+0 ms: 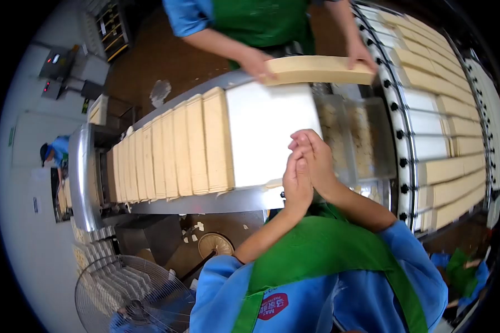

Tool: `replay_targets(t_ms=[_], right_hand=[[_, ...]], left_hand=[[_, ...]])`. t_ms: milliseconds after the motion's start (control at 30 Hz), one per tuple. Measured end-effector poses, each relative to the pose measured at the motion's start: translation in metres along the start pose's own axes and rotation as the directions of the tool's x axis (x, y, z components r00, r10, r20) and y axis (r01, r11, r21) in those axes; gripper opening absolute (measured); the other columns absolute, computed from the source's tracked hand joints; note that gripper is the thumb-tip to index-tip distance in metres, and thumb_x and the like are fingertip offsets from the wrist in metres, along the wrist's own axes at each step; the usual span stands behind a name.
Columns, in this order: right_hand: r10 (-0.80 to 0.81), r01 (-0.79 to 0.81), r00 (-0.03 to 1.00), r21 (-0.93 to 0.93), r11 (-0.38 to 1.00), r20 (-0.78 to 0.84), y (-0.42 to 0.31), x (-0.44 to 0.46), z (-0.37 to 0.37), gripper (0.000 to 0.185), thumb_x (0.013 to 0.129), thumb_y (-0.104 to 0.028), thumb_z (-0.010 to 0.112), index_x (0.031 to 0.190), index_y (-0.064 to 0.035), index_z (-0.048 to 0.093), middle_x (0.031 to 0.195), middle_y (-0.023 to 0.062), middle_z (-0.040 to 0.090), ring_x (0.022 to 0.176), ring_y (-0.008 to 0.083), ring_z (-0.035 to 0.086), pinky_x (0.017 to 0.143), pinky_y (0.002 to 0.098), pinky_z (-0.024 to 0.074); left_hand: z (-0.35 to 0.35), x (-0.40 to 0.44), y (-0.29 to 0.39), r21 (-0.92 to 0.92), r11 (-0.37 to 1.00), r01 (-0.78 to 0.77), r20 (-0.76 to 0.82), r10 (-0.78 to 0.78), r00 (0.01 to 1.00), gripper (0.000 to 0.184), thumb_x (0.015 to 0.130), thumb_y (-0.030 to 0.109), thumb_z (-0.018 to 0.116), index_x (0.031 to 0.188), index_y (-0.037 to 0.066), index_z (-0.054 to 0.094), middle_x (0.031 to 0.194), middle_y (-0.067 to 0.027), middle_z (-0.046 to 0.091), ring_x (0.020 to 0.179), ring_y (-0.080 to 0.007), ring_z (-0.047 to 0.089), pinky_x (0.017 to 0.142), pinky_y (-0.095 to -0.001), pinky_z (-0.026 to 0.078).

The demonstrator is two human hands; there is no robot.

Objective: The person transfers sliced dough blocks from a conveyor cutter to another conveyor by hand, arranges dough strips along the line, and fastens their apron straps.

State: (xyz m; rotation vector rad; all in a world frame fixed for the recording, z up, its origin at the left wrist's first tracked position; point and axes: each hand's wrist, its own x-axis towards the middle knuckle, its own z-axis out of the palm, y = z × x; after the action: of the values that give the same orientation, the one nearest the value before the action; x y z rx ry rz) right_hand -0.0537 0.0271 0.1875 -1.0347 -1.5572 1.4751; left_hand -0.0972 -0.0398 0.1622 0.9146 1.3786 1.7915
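My left hand (298,186) and my right hand (318,162) are pressed together, palm against palm, over the near right corner of a white conveyor belt (266,133). Their fingers are closed against each other, and no object shows between them. On the belt to the left lies a row of long cream-coloured slabs (189,144), packed side by side. Across the belt, a person in a green apron holds one long cream-coloured slab (319,71) by its ends with both hands.
To the right, a rack conveyor (403,139) carries several cream slabs (450,172). Between belt and rack sits a clear tray (366,130) with crumbs. A metal hood (86,175) spans the belt's left end. A fan (133,302) stands lower left, near a round stool (215,244).
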Motion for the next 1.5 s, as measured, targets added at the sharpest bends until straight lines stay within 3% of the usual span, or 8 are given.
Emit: replay_targets(t_ms=[300,433,500,567,667,900,1200,1500], right_hand=[[0.297,-0.350,0.921,0.201,0.915,0.251,0.049,0.022,0.060,0.016,0.093,-0.015,0.051,0.096,-0.0021,0.059,0.083,0.0038,0.060,0.076,0.0106,0.055,0.071,0.0231,0.0456],[-0.068,0.315,0.866,-0.433,0.845,0.496,0.072,0.047,0.107,0.026,0.088,-0.018,0.054,0.106,0.0005,0.058,0.109,0.0201,0.058,0.101,0.0325,0.057,0.090,0.0389,0.0443],[-0.064,0.325,0.896,-0.553,0.767,0.439,0.096,0.076,0.132,0.039,0.087,-0.024,0.057,0.118,-0.0007,0.053,0.127,0.0219,0.048,0.115,0.0365,0.046,0.099,0.0440,0.0375],[-0.082,0.298,0.948,-0.764,0.572,0.308,0.124,0.114,0.157,0.055,0.088,-0.032,0.056,0.132,-0.0036,0.043,0.139,0.0229,0.035,0.123,0.0393,0.038,0.101,0.0466,0.0349],[-0.058,0.283,0.956,-0.844,0.456,0.289,0.120,0.167,0.187,0.060,0.088,-0.037,0.055,0.139,-0.0095,0.038,0.146,0.0230,0.025,0.122,0.0392,0.039,0.098,0.0477,0.0363],[0.212,0.246,0.921,-0.911,0.331,0.326,0.109,0.232,0.243,0.071,0.088,-0.058,0.046,0.147,-0.0233,0.028,0.154,0.0202,0.009,0.124,0.0359,0.042,0.098,0.0450,0.0382],[0.215,-0.029,0.974,-0.897,0.440,0.074,0.097,0.220,0.180,0.071,0.076,-0.046,0.060,0.136,-0.0138,0.038,0.134,0.0182,0.035,0.113,0.0367,0.049,0.091,0.0457,0.0454],[0.265,-0.381,0.923,-0.765,0.519,-0.279,0.096,0.205,0.052,0.091,0.070,-0.045,0.070,0.134,0.0048,0.030,0.149,0.0291,0.006,0.133,0.0424,0.028,0.099,0.0505,0.0360]], left_hand=[[-0.059,0.006,-0.029,0.325,0.934,-0.150,-0.006,0.160,0.987,0.026,0.098,0.019,0.042,0.113,0.002,0.053,0.109,-0.0138,0.053,0.100,-0.0195,0.051,0.090,-0.0304,0.040],[-0.120,0.021,-0.028,0.175,0.945,0.275,-0.480,-0.162,0.862,0.033,0.098,0.018,0.042,0.126,0.000,0.047,0.103,-0.0137,0.058,0.089,-0.0168,0.057,0.081,-0.0284,0.046],[-0.163,0.013,-0.033,0.319,0.880,0.351,-0.524,-0.145,0.839,0.052,0.094,0.017,0.052,0.138,-0.001,0.030,0.105,-0.0161,0.053,0.090,-0.0209,0.054,0.075,-0.0306,0.047],[-0.206,-0.008,-0.053,0.848,0.406,0.341,-0.396,0.056,0.917,0.064,0.091,0.022,0.059,0.138,-0.006,0.026,0.116,-0.0263,0.044,0.100,-0.0341,0.051,0.084,-0.0384,0.046],[-0.220,-0.023,-0.039,0.698,0.385,0.604,-0.516,-0.315,0.796,0.077,0.084,0.023,0.068,0.137,-0.010,0.023,0.123,-0.0334,0.031,0.107,-0.0442,0.044,0.092,-0.0437,0.042],[-0.226,-0.018,-0.072,0.703,0.494,0.511,-0.415,-0.298,0.860,0.091,0.073,0.021,0.079,0.136,-0.011,0.021,0.126,-0.0364,0.026,0.107,-0.0485,0.044,0.094,-0.0424,0.042],[-0.212,0.000,-0.063,0.751,0.468,0.467,-0.335,-0.340,0.879,0.087,0.068,0.016,0.080,0.133,-0.008,0.026,0.124,-0.0321,0.033,0.109,-0.0477,0.045,0.095,-0.0449,0.041],[-0.162,0.046,-0.085,0.889,0.377,0.259,-0.058,-0.468,0.882,0.091,0.069,0.038,0.078,0.129,-0.004,0.025,0.114,-0.0300,0.037,0.093,-0.0482,0.054,0.079,-0.0503,0.050]])
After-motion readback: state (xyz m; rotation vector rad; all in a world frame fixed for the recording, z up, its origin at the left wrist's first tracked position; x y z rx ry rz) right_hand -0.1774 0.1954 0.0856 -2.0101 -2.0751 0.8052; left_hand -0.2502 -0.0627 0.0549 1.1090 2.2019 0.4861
